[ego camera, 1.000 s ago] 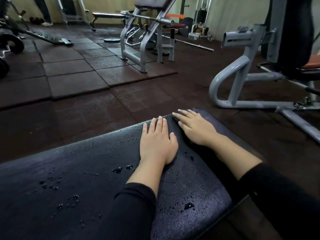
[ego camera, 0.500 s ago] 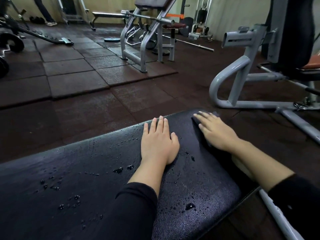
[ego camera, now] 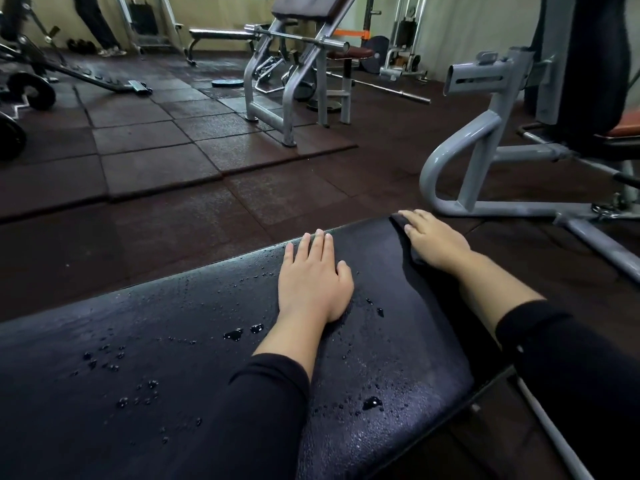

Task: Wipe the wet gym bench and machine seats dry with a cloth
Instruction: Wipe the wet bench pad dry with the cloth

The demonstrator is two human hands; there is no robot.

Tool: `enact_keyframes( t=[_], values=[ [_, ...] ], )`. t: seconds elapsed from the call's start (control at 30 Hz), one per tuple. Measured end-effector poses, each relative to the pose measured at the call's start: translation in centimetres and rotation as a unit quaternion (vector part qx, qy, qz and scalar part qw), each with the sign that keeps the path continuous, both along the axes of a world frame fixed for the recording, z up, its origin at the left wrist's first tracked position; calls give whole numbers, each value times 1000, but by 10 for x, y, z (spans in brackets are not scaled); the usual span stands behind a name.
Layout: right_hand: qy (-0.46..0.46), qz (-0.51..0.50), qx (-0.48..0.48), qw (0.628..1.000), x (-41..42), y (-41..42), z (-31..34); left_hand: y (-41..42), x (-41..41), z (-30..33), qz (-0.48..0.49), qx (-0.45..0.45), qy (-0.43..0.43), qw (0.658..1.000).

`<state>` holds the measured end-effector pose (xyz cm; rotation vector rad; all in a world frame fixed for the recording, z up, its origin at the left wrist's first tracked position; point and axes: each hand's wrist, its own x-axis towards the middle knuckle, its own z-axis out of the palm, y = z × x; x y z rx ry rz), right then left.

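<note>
A black padded gym bench [ego camera: 145, 358] fills the lower half of the head view, dotted with water drops and small puddles. My left hand [ego camera: 313, 278] lies flat on the pad near its far edge, fingers straight. My right hand [ego camera: 433, 239] presses a dark cloth [ego camera: 407, 237] flat against the bench's far right corner; the cloth is almost the pad's colour and mostly hidden under the hand. The strip of pad between my two hands looks matt and free of drops.
A grey machine frame [ego camera: 464, 174] with an orange seat [ego camera: 627, 124] stands on the right. Farther back stands a preacher bench [ego camera: 294, 74] with a barbell [ego camera: 298, 36]. A person's legs [ego camera: 95, 26] show at the far left. Dark rubber floor tiles [ego camera: 145, 133] surround everything.
My right hand has slid the cloth rightward along the far edge to the bench's right corner. My left hand has stayed flat in place.
</note>
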<state>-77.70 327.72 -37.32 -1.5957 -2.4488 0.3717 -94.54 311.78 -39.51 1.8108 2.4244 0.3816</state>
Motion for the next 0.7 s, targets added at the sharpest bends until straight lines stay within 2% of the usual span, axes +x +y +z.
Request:
enact_keyframes(
  t=[0.13, 0.3, 0.47, 0.7],
  values=[
    [24, 54, 57, 997, 5, -58, -1, -3, 0, 5, -5, -21, 8, 1000],
    [59, 134, 52, 988, -15, -128, -7, -16, -7, 26, -52, -75, -28, 995],
    [94, 148, 51, 983, -15, -181, -9, -93, -14, 43, -97, -16, 1, 995],
    [69, 127, 66, 987, -3, -237, -9, -182, -29, 28, -71, -52, 37, 995]
  ],
)
